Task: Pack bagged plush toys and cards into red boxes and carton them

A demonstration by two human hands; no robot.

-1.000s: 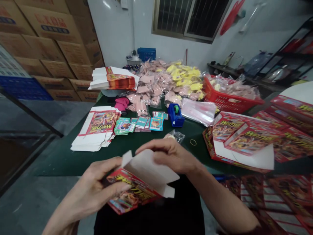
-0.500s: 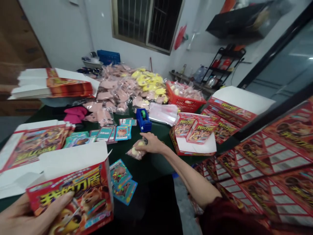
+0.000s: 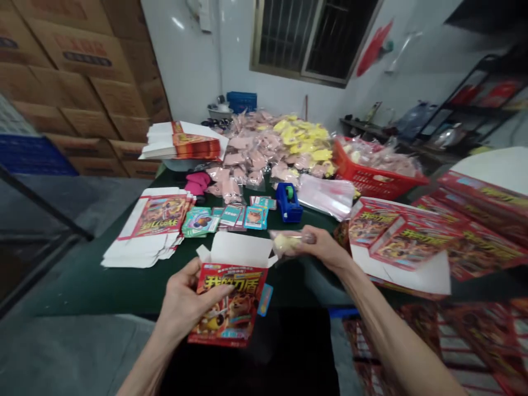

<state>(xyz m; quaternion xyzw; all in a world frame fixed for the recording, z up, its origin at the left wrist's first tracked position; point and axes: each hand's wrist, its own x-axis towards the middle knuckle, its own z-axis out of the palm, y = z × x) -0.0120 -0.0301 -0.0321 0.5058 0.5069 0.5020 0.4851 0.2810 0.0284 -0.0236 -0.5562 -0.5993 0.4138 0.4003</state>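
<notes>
A small red printed cardboard box (image 3: 229,305) with its white flaps raised and its top uncovered is held in front of the body, over the near edge of the dark green tabletop (image 3: 103,291). The left hand (image 3: 185,300) has it in a firm grip, thumb across the printed front. Just beyond its right flap, the right hand (image 3: 325,250) has a narrow grip on a clear plastic packet (image 3: 286,243) with something pale yellow inside. A blue-edged card (image 3: 265,300) shows partly from behind the box's right side. Farther back lie a row of colourful printed cards (image 3: 231,216) and a blue tape dispenser (image 3: 289,203) with green tape. Left of the cards is a stack of flat red-and-white cartons (image 3: 152,220); to the right, an open red display carton (image 3: 416,275) holds similar boxes. Behind spreads a heap of pink and yellow bagged pieces (image 3: 284,140), beside a red plastic basket (image 3: 371,179).
</notes>
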